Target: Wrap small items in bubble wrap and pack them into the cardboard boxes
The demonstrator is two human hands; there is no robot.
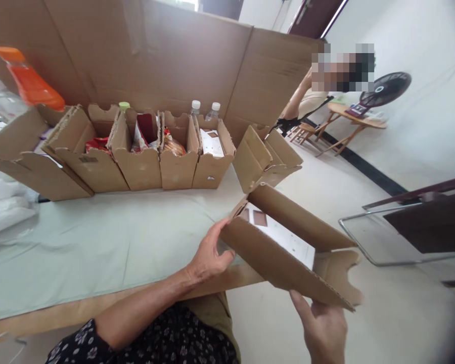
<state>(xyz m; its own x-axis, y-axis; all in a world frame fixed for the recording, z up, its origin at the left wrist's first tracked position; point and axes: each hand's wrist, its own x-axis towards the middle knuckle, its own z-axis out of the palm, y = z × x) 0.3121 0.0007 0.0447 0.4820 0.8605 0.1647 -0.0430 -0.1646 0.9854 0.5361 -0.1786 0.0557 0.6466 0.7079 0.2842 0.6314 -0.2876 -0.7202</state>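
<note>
Already four filled boxes (136,167) stand in a row on the surface (98,237). Right of that row, the left hand (208,258) and right hand (322,328) clamp their fingers on an open box (273,268) holding one white packet (288,242). An empty box (265,156) sits between.

Your sleeve (155,346) is black with small white flowers, and the box (273,265) before you is plain brown cardboard with a white sheet (286,238) inside bearing brown squares. The counter (98,242) wears pale green cloth; the far-left bottle (30,81) is bright orange.
</note>
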